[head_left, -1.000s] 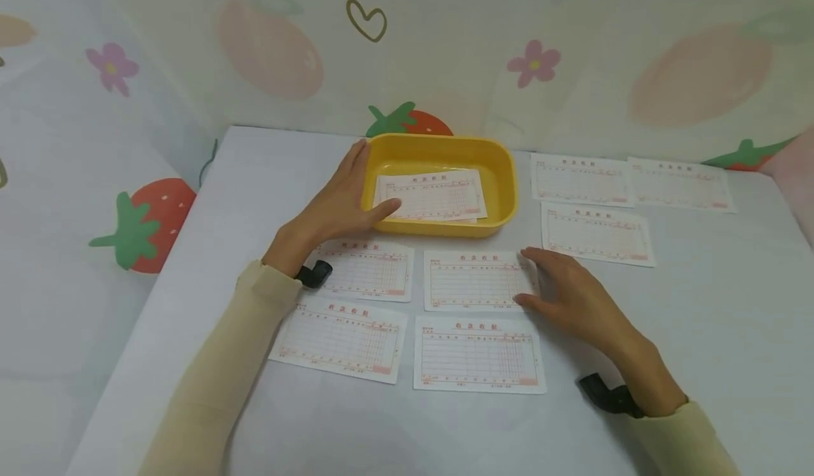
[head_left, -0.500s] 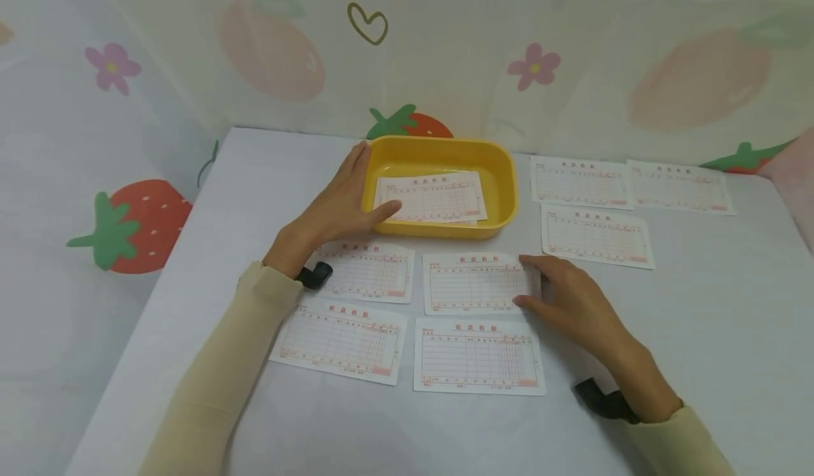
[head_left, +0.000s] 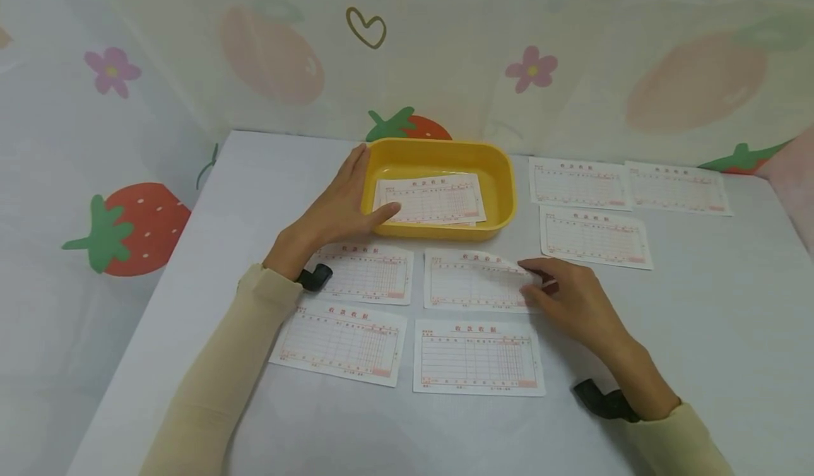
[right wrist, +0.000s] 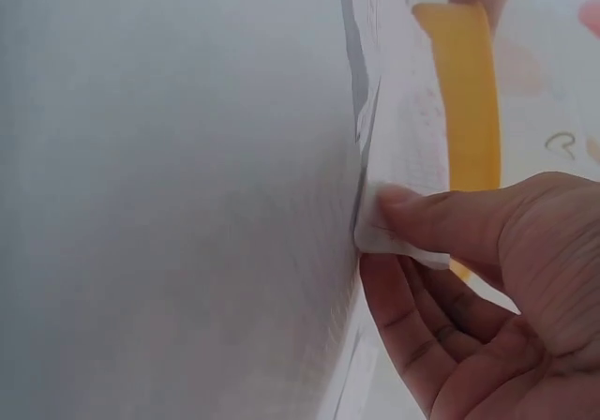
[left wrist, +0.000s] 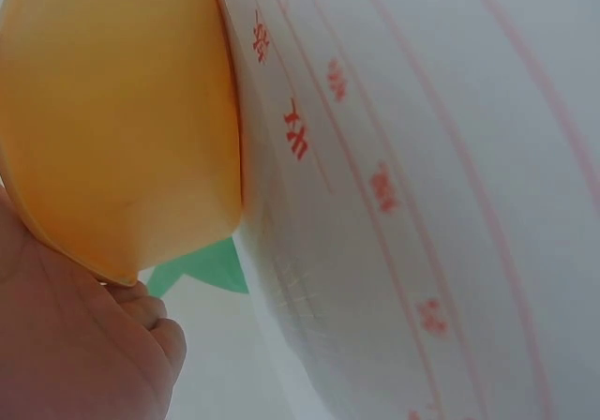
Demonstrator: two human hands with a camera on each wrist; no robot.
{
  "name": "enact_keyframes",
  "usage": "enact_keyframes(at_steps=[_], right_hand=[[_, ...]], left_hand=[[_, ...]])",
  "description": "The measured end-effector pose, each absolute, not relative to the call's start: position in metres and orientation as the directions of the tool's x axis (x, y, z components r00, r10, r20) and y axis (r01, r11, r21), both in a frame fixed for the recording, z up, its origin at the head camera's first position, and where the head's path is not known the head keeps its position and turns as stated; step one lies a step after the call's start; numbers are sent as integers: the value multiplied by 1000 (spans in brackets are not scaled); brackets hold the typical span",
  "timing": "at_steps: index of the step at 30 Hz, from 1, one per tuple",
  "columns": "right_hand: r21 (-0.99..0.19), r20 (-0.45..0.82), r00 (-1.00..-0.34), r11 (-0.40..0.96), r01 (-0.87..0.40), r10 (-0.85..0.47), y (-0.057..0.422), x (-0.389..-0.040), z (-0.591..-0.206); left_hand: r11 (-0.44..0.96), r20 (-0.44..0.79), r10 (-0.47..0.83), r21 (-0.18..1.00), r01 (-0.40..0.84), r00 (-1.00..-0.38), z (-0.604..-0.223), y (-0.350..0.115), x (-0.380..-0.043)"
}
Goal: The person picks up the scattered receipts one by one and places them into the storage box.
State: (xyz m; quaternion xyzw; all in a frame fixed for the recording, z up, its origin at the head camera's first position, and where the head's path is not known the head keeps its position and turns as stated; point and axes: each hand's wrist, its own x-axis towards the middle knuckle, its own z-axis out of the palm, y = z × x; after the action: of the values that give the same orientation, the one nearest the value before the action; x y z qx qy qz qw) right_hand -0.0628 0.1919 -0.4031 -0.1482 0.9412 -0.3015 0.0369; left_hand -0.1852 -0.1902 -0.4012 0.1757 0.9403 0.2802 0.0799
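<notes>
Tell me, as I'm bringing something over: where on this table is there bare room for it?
Bare table lies right of the right hand, in front of the back three slips; nearest you, between the sleeves; and left of the left hand. Crowded: the middle, where four slips sit close before the yellow tray.

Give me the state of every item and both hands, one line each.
Yellow tray: upright, uncovered.
Slips in the tray: overlapping.
Pinched slip: right end raised.
Six other slips: lying on the table.
Left hand: holding the tray's left end.
Right hand: pinching a slip.
</notes>
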Motion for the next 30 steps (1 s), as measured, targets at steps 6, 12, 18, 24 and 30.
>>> enact_keyframes(at_steps=[6,12,18,24,30], right_hand=[[-596,34,-956,762,-252,-290,200,-65,-399],[-614,40,-961,752,-240,-274,206,-68,-395],[-641,20,-968,740,-206,-252,209,-71,-395],[-659,-26,-974,736,-154,-227,213,-73,-395],[-679,-98,-975,730,-80,-198,217,-75,-389]], left_hand=[[780,-45,375,556,289,-926,-401,-190,-185],[782,-41,377,550,295,-925,-402,-190,-185],[781,-42,377,552,293,-925,-401,-190,-185],[777,-44,377,559,290,-925,-401,-190,-184],[777,-40,379,557,294,-925,-401,-191,-184]])
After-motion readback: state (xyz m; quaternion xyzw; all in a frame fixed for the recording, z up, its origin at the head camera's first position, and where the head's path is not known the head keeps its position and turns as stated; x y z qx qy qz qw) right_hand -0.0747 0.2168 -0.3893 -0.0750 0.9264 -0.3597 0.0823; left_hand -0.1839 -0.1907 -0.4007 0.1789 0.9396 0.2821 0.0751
